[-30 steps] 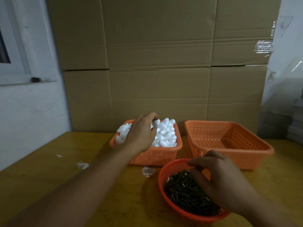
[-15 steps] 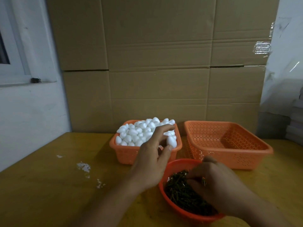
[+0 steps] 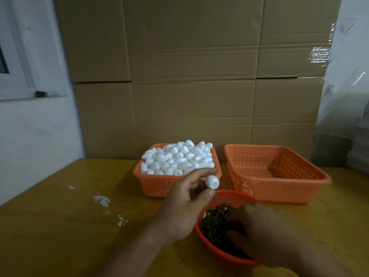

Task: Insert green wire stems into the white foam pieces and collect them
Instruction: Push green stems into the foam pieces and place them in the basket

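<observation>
My left hand (image 3: 184, 204) pinches one white foam piece (image 3: 212, 182) between thumb and fingertips, held above the near rim of the round red bowl (image 3: 223, 254). The bowl holds a heap of green wire stems (image 3: 214, 222). My right hand (image 3: 265, 234) reaches down into the bowl over the stems; its fingers are curled, and what they hold is hidden. Behind, an orange basket (image 3: 155, 186) is piled with several white foam pieces (image 3: 177, 158).
An empty orange perforated basket (image 3: 279, 188) stands at the right, behind the bowl. White foam crumbs (image 3: 101, 199) lie on the yellow wooden table (image 3: 60, 226). Cardboard boxes (image 3: 189, 76) form a wall at the back.
My left hand has drawn back from the foam basket with one white piece pinched and now holds it over the bowl. My right hand stays in the stems.
</observation>
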Available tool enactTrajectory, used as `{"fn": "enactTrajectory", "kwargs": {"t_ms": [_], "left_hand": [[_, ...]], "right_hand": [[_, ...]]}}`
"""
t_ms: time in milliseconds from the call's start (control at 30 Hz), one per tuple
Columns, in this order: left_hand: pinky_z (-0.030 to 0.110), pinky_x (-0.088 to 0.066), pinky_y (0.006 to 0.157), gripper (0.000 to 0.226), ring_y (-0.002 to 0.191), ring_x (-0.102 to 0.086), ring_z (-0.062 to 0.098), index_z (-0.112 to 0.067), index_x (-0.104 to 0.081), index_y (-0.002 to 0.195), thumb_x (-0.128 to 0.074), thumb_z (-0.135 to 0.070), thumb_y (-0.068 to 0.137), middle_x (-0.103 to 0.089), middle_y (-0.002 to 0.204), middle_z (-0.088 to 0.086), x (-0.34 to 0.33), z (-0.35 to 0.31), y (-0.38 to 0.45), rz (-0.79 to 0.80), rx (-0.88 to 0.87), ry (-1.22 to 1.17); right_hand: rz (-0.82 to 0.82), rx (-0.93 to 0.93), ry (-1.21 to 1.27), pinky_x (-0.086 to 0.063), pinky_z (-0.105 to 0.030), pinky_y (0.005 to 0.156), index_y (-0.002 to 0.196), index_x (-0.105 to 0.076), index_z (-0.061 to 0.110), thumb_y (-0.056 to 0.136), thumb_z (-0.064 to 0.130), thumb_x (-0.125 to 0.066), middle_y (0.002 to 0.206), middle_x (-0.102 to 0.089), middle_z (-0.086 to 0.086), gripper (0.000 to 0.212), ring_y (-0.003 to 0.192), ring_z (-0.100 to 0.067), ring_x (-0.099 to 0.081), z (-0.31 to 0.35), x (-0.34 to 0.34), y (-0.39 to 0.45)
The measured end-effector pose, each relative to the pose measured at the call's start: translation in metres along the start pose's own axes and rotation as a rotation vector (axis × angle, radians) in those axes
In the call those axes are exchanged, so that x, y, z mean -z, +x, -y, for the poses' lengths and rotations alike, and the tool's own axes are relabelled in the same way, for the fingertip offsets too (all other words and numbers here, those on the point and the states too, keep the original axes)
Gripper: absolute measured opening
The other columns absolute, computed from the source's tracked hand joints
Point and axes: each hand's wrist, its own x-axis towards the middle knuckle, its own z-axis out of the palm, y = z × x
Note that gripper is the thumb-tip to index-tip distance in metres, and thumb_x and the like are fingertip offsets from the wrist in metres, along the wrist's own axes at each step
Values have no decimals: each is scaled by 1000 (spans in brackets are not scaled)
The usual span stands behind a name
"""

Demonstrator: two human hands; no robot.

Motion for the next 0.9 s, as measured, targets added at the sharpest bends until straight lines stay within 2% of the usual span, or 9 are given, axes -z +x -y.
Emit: {"fn": "enactTrajectory", "kwargs": {"t_ms": [67, 100, 167, 233, 333, 533, 700, 833, 900], "left_hand": [[20, -50, 76, 28, 87, -64, 0, -43, -65, 118, -63, -33, 92, -71, 91, -12, -1, -1, -1, -6, 6, -26], [21, -51, 75, 25, 85, -63, 3, -42, -67, 116, -64, -37, 91, -70, 90, -9, -1, -1, -1, -11, 6, -29], [31, -54, 78, 24, 88, -63, 19, -39, -69, 112, -65, -46, 89, -68, 95, 5, -1, -1, -1, -12, -1, -20], [29, -53, 77, 24, 89, -62, 16, -37, -70, 109, -64, -49, 89, -66, 99, 6, 0, 0, -2, -11, -7, -10], [21, -50, 74, 25, 89, -62, 5, -34, -72, 106, -66, -49, 88, -69, 95, -7, 0, -1, -3, -16, 19, -67], [22, -48, 62, 28, 72, -64, 15, -32, -65, 105, -73, -45, 81, -71, 82, 2, -5, -3, -3, -49, 66, -209], [24, -46, 57, 11, 67, -58, 16, -29, -64, 92, -67, -38, 88, -65, 75, 5, -6, -4, -4, -69, 135, -304], [23, -43, 55, 26, 64, -55, 15, -18, -67, 96, -63, -43, 94, -59, 72, 5, -7, -6, -6, -84, 182, -374], [22, -41, 53, 32, 61, -53, 14, -14, -67, 95, -62, -44, 86, -56, 69, 5, -8, -8, -5, -101, 203, -404]], "right_hand": [[0, -23, -10, -56, -37, 80, 101, -65, 27, 90, 48, -53, 96, -65, 8, 27, 93, -13, -62, 2, 0, 1], [4, -32, -7, -57, -36, 79, 99, -66, 26, 90, 44, -53, 94, -66, 8, 24, 90, -13, -63, 3, 1, 1], [24, -48, 9, -58, -34, 78, 96, -67, 26, 91, 38, -53, 90, -67, 7, 19, 86, -11, -65, 3, 1, 3], [31, -60, 25, -59, -34, 79, 97, -68, 27, 92, 35, -53, 91, -68, 7, 18, 86, -10, -66, 3, 1, 3], [11, -69, 33, -58, -34, 79, 101, -68, 28, 92, 32, -52, 93, -68, 8, 18, 87, -11, -65, 2, 2, 3], [-32, -54, 50, -54, -39, 82, 94, -64, 23, 89, 28, -52, 94, -67, 5, 14, 92, -16, -63, 2, 7, 1], [-95, -48, 93, -52, -30, 87, 105, -69, 26, 95, 23, -50, 104, -66, 5, 21, 98, -9, -59, 0, 7, 0], [-178, -57, 169, -53, -26, 84, 106, -69, 32, 94, 24, -55, 105, -64, 13, 20, 97, -4, -56, -3, 4, 2], [-241, -56, 185, -53, -27, 84, 101, -70, 32, 94, 30, -59, 101, -65, 12, 13, 95, -4, -56, -4, 2, 3]]}}
